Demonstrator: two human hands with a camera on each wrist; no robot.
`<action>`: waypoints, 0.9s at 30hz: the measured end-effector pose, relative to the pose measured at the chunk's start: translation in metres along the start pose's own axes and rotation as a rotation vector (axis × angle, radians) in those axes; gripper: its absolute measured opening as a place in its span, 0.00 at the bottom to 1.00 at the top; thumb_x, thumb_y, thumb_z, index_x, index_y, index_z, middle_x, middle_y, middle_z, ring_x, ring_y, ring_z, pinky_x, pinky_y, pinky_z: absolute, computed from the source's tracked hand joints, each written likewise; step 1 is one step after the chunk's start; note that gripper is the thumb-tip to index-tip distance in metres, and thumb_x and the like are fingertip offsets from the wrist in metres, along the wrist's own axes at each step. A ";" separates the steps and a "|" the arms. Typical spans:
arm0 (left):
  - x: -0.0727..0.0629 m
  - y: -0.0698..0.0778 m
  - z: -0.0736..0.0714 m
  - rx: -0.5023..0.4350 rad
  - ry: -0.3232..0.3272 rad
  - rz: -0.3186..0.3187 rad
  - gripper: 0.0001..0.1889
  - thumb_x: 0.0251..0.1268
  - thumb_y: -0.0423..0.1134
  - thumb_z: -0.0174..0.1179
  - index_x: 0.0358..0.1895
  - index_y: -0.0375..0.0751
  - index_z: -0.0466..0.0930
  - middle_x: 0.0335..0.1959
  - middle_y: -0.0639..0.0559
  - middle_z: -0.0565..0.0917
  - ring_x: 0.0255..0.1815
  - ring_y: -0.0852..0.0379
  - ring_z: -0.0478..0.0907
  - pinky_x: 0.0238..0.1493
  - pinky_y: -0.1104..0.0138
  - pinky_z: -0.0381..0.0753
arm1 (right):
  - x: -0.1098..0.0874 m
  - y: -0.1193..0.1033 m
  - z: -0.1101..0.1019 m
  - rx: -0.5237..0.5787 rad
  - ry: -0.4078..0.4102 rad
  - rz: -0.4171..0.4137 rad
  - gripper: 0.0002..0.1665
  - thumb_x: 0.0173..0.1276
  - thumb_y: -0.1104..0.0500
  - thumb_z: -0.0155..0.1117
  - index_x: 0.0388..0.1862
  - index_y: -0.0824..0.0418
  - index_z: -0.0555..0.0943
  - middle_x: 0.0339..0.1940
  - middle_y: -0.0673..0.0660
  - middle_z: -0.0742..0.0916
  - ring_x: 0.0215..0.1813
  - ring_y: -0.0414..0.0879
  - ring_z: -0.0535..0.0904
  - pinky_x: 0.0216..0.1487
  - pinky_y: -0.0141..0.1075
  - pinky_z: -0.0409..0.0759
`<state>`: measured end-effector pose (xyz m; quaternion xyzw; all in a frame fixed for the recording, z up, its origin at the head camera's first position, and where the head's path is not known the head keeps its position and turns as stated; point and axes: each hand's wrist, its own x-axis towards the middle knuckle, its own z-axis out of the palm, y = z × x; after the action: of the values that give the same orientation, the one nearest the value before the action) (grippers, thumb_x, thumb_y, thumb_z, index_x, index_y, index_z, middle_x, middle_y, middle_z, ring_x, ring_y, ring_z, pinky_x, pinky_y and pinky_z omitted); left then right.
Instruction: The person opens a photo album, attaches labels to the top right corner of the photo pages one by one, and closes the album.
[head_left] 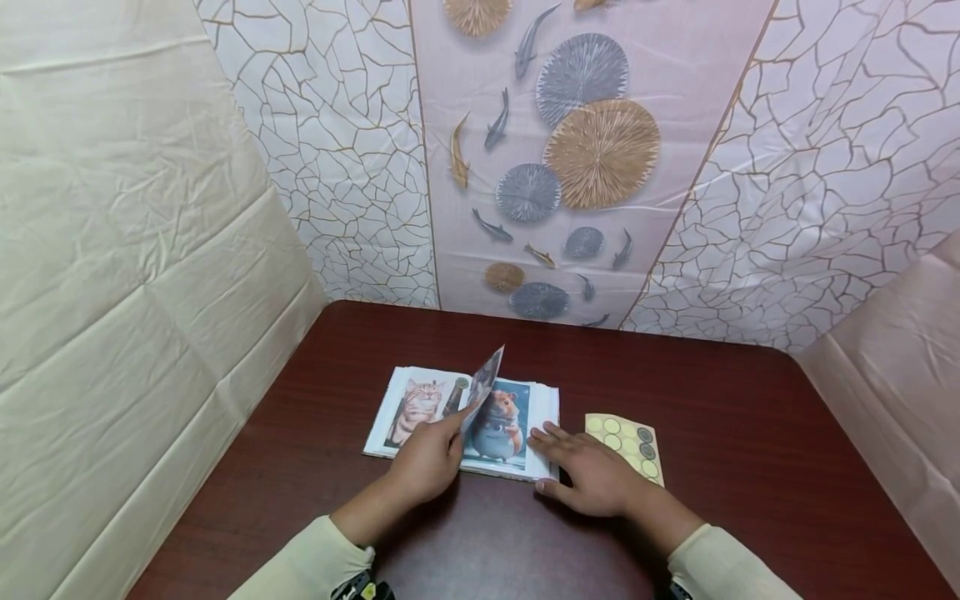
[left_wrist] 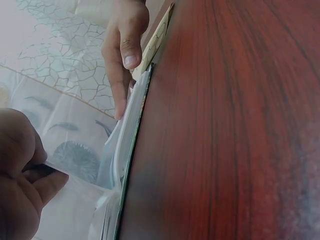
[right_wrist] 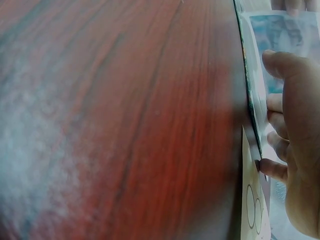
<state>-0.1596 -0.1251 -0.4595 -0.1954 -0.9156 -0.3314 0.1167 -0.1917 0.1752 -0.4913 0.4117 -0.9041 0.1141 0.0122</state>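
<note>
A photo album (head_left: 550,406) lies spread on the table, with a cat picture (head_left: 420,404) on its left side and a hamster picture (head_left: 497,423) on its right. Between thumb and fingers my left hand (head_left: 427,460) pinches a raised page (head_left: 484,382), which stands tilted near the middle of the album. In the left wrist view this page (left_wrist: 80,179) looks thin and glossy. My right hand (head_left: 592,473) rests with extended fingers on the album's right border. Its thumb lies near the lower corner, and the right wrist view shows the fingers (right_wrist: 278,122) spread along the edge.
Right of the album, partly behind the right hand, lies a pale yellow sheet of round stickers (head_left: 612,426), two of them dark. A small round sticker (head_left: 461,383) shows on the left page. Patterned cloth (head_left: 360,167) hangs behind the dark red table (head_left: 720,417).
</note>
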 end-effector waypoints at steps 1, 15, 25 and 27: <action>-0.001 0.000 -0.001 -0.005 0.023 -0.009 0.26 0.68 0.27 0.57 0.70 0.41 0.77 0.13 0.64 0.64 0.13 0.69 0.56 0.15 0.71 0.56 | 0.000 0.000 0.000 0.000 -0.001 0.000 0.42 0.78 0.34 0.51 0.78 0.60 0.69 0.77 0.59 0.72 0.78 0.57 0.63 0.69 0.60 0.69; -0.010 -0.010 -0.014 -0.101 0.183 -0.185 0.26 0.57 0.26 0.62 0.63 0.34 0.82 0.25 0.52 0.87 0.20 0.65 0.70 0.23 0.67 0.75 | 0.000 -0.001 0.000 0.007 -0.019 0.009 0.43 0.78 0.33 0.52 0.78 0.60 0.68 0.77 0.58 0.71 0.79 0.57 0.62 0.68 0.62 0.69; -0.011 -0.016 -0.027 -0.248 0.247 -0.313 0.29 0.54 0.26 0.62 0.64 0.29 0.78 0.43 0.40 0.89 0.40 0.56 0.87 0.36 0.65 0.86 | 0.000 -0.001 0.000 0.007 -0.026 0.020 0.43 0.77 0.33 0.52 0.79 0.59 0.67 0.78 0.57 0.71 0.79 0.56 0.61 0.69 0.62 0.68; -0.011 -0.018 -0.030 -0.320 0.243 -0.343 0.26 0.58 0.26 0.62 0.64 0.27 0.78 0.44 0.37 0.88 0.38 0.53 0.88 0.34 0.65 0.87 | 0.000 -0.001 0.000 0.009 -0.028 0.021 0.44 0.77 0.33 0.52 0.79 0.59 0.67 0.78 0.57 0.71 0.79 0.56 0.61 0.69 0.62 0.68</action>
<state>-0.1549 -0.1605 -0.4509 -0.0119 -0.8505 -0.5081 0.1354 -0.1912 0.1747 -0.4915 0.4035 -0.9080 0.1125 -0.0035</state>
